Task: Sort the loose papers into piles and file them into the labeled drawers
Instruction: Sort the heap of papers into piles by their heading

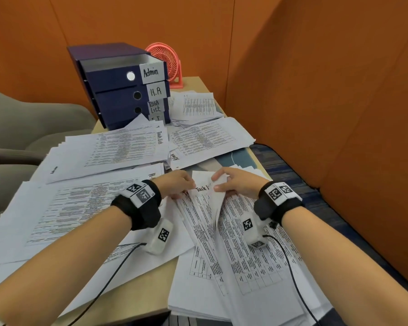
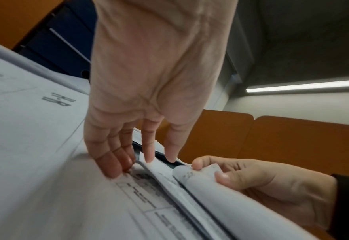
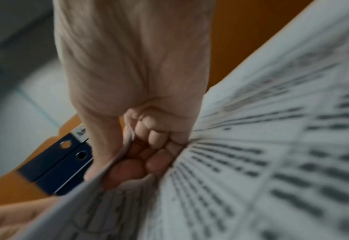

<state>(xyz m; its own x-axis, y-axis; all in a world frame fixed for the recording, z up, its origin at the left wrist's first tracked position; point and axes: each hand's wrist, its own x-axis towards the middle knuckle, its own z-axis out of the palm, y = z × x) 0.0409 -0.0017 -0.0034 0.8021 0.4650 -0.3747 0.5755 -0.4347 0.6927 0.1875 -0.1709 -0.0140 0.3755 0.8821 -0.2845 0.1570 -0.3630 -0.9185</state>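
Observation:
A loose stack of printed table sheets [image 1: 240, 255] lies at the near right of the desk. My right hand [image 1: 224, 182] pinches the top edge of one sheet [image 1: 216, 203] between thumb and curled fingers and holds it lifted on edge; the right wrist view shows that hand [image 3: 140, 155] and the sheet [image 3: 272, 146] close up. My left hand [image 1: 181, 185] rests with straight fingers on the "Task List" page [image 1: 201, 189] beside it, its fingertips [image 2: 112, 170] pressing the paper. The dark blue drawer unit [image 1: 123, 90], labeled Admin, H.R, Task List and I.T, stands at the back, top drawer pulled partly out.
Sorted piles cover the desk: a Task List pile [image 1: 118, 147], a pile at the left [image 1: 68, 208], another at mid right [image 1: 210, 140] and one at the back [image 1: 198, 107]. A pink fan [image 1: 165, 60] stands behind the drawers. Orange partitions [image 1: 316, 90] close in the back and right; a grey chair [image 1: 21, 128] sits left.

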